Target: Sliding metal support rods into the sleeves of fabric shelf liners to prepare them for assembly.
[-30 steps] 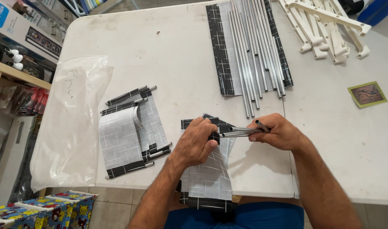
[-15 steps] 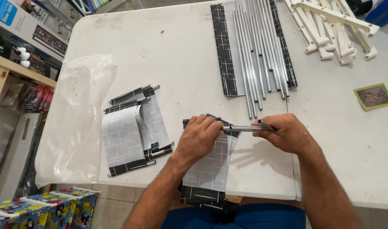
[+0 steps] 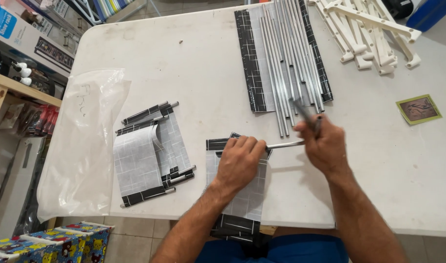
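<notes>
The left hand (image 3: 240, 163) lies palm down on a grey fabric panel (image 3: 242, 195) with black edge bands, its fingers curled over the panel's top band, seemingly to pin that edge so it does not slide. The panel lies at the near edge of the white table (image 3: 193, 63) and hangs over it toward the person's lap. A thin metal rod (image 3: 284, 144) sticks out sideways from under the left fingers, lying along the top band as if it runs inside that hem; its free end reaches the right hand (image 3: 325, 146). The right hand is closed around that end and around a second thin rod (image 3: 301, 109), which slants up and away from the knuckles; how tight the grip is cannot be told, as the fingers are turned away from the camera.

To the left lies a stack of finished-looking panels (image 3: 150, 156), each with rod ends poking out of its black bands. Farther left a clear plastic bag (image 3: 81, 146) drapes over the table edge. At the far side a bundle of loose rods (image 3: 286, 63) rests on a long flat panel (image 3: 247, 58), within reach of the right hand. White plastic frame pieces (image 3: 369, 34) lie at the far right corner, and a small green-edged card (image 3: 418, 109) lies near the right edge
</notes>
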